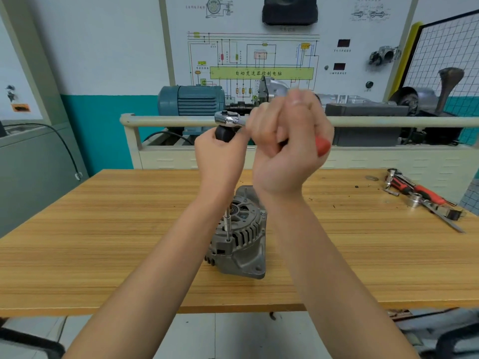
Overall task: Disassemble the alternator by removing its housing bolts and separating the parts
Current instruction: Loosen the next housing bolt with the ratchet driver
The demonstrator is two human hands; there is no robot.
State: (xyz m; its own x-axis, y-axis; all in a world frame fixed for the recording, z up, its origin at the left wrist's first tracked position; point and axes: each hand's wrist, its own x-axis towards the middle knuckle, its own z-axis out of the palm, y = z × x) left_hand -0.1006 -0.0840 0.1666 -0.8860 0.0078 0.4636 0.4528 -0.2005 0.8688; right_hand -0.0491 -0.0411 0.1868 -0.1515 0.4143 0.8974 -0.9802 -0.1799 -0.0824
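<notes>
automotive training workshop — wiring-diagram board (261, 60) | motor rig (190, 101) — workbench (103, 242)

Your two forearms come up from six o'clock, bare from the bottom edge of the view to the wrists, with no sleeve showing on either. Your left hand (220, 151), toward eleven o'clock, wears no glove, ring or watch. Your right hand (287, 151), toward one o'clock, is just as bare (its thumbnail is short and unpainted, though blurred).

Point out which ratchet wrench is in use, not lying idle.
The ratchet wrench raised above the alternator, gripped by both the left hand and right hand. The other tools lie untouched at the table's right.
</notes>
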